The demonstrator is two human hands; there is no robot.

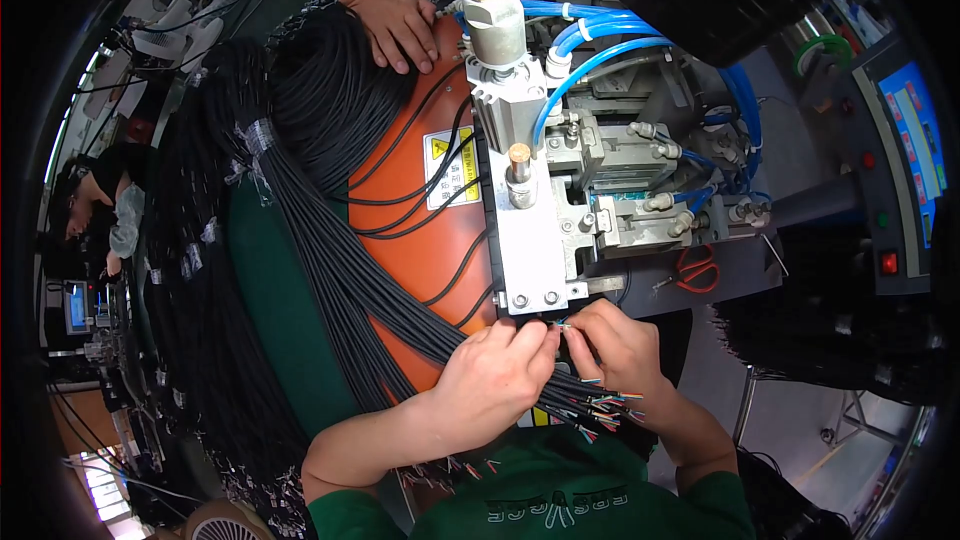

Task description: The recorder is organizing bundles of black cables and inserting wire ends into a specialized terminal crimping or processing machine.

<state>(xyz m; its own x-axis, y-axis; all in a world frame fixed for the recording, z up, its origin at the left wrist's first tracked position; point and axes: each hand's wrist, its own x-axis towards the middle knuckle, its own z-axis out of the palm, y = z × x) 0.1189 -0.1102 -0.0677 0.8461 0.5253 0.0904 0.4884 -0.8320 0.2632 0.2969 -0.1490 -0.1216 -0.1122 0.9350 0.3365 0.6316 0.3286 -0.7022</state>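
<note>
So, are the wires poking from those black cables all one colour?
No, the wire ends show several colours, including red and blue.

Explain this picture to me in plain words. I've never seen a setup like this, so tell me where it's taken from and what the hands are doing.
It is one view, from a fisheye camera worn on a person's head and looking down, so straight edges bend. The wearer's left hand and right hand are bare. Fine coloured wires show between their fingertips; which hand grips them is hard to tell. Just above stands a metal machine with blue hoses. A bundle of black cables crosses the orange surface. The hand at the top is another person's.
</note>
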